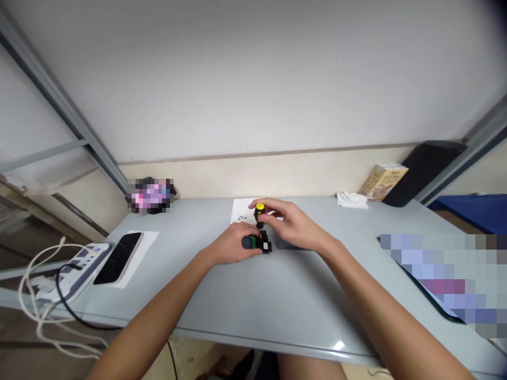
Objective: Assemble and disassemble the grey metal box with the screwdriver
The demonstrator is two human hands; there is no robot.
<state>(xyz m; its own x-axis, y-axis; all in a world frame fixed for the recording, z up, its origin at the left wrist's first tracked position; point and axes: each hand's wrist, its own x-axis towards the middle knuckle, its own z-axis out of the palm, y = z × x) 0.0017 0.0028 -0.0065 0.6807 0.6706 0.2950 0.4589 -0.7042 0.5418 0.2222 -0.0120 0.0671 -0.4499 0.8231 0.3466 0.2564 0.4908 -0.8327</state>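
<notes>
Right grip has thumb and fingers closed around the yellow-topped driver, which stands close to upright from my remote view. Left grip is curled part-way, thumb on the near side and fingers on the far side of the small black device, its green board showing between them. That device sits about midway across the counter, well in from both side edges, with the driver right over it. I can't tell whether the tip is seated; fingers and the low end of the handle hide it.

To do this well, I'd square the driver's shaft to the device, press down lightly before any turn, and let the left grip take the twist, its fingertips clear of the tip. Small dark bits, probably screws, lie on the paper toward the far edge; my knuckles should stay off them.
</notes>
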